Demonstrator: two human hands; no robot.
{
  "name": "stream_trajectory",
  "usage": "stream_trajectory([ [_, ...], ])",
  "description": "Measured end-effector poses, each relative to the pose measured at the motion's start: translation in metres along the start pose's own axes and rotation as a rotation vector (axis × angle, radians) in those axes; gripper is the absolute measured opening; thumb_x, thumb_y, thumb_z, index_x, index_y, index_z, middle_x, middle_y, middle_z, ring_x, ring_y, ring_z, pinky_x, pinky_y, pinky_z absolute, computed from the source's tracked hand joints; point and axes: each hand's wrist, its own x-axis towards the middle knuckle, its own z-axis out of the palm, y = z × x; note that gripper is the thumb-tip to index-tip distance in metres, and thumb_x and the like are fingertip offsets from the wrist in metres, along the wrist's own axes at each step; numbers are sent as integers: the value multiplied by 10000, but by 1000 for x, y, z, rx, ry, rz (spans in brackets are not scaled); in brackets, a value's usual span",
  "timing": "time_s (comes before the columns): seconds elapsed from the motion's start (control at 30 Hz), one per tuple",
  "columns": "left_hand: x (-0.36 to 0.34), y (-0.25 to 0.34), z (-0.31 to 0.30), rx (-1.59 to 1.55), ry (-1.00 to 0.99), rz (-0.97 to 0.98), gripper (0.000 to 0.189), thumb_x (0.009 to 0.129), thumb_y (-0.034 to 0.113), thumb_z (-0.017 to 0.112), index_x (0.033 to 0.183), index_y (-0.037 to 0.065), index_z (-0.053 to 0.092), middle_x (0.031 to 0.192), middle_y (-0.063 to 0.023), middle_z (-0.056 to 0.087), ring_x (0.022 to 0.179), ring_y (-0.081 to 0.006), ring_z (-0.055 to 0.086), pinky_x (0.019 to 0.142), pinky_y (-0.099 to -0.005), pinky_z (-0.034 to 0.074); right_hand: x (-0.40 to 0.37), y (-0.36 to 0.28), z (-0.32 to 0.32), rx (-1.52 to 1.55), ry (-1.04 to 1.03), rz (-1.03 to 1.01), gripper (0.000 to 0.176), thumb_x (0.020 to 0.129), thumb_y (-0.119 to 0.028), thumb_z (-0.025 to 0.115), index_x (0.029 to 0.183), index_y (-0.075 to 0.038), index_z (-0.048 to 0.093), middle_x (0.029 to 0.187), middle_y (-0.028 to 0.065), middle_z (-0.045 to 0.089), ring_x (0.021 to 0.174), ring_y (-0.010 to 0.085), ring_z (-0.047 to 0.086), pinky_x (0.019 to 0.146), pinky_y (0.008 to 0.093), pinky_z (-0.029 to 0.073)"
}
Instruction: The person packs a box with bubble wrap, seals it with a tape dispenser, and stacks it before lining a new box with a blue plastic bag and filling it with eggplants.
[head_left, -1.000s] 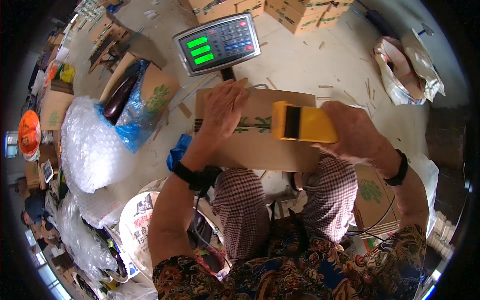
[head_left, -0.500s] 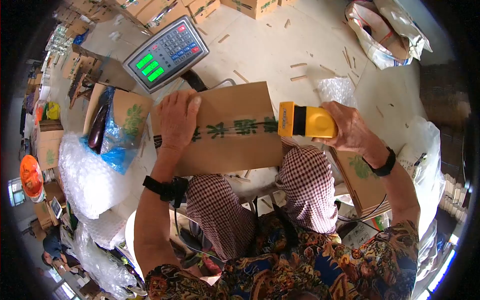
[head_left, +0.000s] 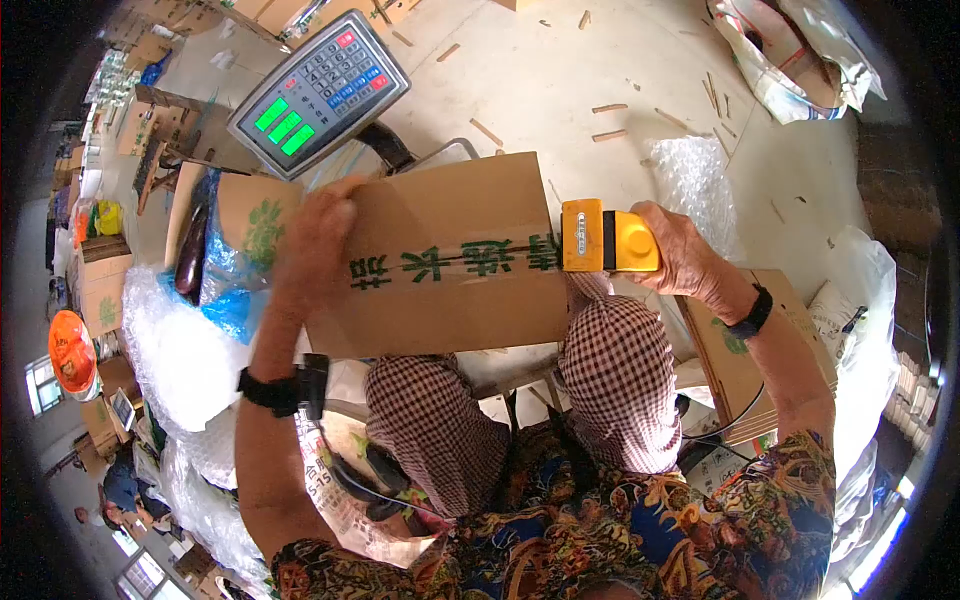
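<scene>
Tool, yellow with a black band, sits in your right hand, fingers closed around its right end; its left end is at the right edge of the carton, touching or just beside, cannot tell which. Your left hand lies over the carton's left end, blurred, fingers partly bent; contact with the cardboard looks clear, but cannot tell whether it grasps or only presses. Carton lies before you, just beyond your knees, broad face up, green characters running along its middle; its contents are hidden. Past its far left corner, scale display tilted, three green panels lit. To your left, open box with blue plastic spilling over its near side; one long dark eggplant lies in it, along the plastic. Bubble wrap heaped just nearer you. Beside your left knee, printed sack holding dark, glossy produce, partly behind your arm. Far left, orange tub, contents too small to make out. Upper right, white sack on the floor, mouth open, brownish inside. By your right knee, flat cardboard, partly under your forearm.
</scene>
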Motion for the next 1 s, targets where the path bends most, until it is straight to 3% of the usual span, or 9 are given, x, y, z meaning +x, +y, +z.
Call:
stream_trajectory([
  [0.07, -7, -22, -15, -193, 8, -204, 383, 936, 272, 433, 1216, 38, 547, 1259, -148, 518, 1200, -305, 451, 1042, -403, 314, -1, 6, 0, -97, 19, -62, 556, 727, -309, 785, 1068, -53, 429, 875, 153, 585, 804, 361, 639, 680, 380, 526],
  [0.2, -24, -37, 14, -545, 174, -307, 426, 966, 325, 378, 1213, 30, 559, 1224, -168, 514, 1169, -307, 458, 1029, -364, 321, 0, 17, 10, -21, 0, 19, 622, 708, -343, 803, 1092, -45, 416, 857, 162, 594, 802, 346, 646, 677, 390, 533],
  [0.3, -24, -21, 3, -438, 142, -329, 415, 945, 355, 426, 1181, 45, 568, 1146, -165, 530, 1108, -308, 483, 987, -370, 354, 7, 15, 8, -92, -10, -72, 623, 707, -337, 810, 1094, -45, 419, 846, 157, 603, 798, 333, 651, 683, 384, 536],
  [0.43, -21, -8, 4, -310, 133, -329, 392, 921, 368, 477, 1140, 56, 571, 1076, -163, 534, 1052, -311, 508, 937, -382, 384, 8, 5, 10, -39, -48, 69, 636, 706, -365, 808, 1097, -51, 417, 864, 152, 610, 810, 335, 653, 693, 379, 536],
  [0.63, -17, 0, 3, -66, 164, -261, 357, 899, 338, 521, 1107, 51, 561, 1038, -176, 530, 986, -343, 523, 877, -414, 410, 8, 13, 16, -20, -34, 35, 608, 717, -368, 800, 1075, -70, 410, 863, 151, 601, 806, 346, 647, 682, 384, 531],
  [0.73, -18, -3, 8, -62, 167, -263, 349, 893, 315, 527, 1102, 37, 555, 1020, -179, 525, 966, -352, 516, 867, -424, 409, 10, 23, 13, -45, -24, -86, 636, 708, -367, 808, 1088, -61, 400, 865, 145, 583, 795, 352, 640, 682, 382, 529],
  [0.9, -17, 0, 6, -19, 125, -331, 322, 893, 267, 525, 1099, 21, 550, 1015, -184, 524, 977, -356, 504, 872, -416, 405, -4, 64, 24, -88, 33, -171, 595, 722, -266, 811, 1093, -59, 393, 872, 141, 566, 753, 325, 628, 663, 366, 525],
  [0.97, -13, -1, 5, -39, 152, -299, 320, 891, 264, 526, 1100, 23, 550, 1020, -183, 525, 981, -357, 502, 874, -417, 404, -21, 98, 26, -40, -36, -30, 572, 724, -234, 809, 1082, -62, 398, 861, 127, 554, 731, 294, 610, 651, 358, 521],
  [1.0, -18, 0, 6, -72, 162, -271, 319, 889, 261, 527, 1102, 25, 550, 1024, -183, 526, 985, -358, 500, 876, -419, 402, -25, 109, 29, -183, 21, -91, 549, 717, -214, 808, 1070, -66, 415, 862, 120, 544, 725, 267, 595, 657, 355, 519],
])
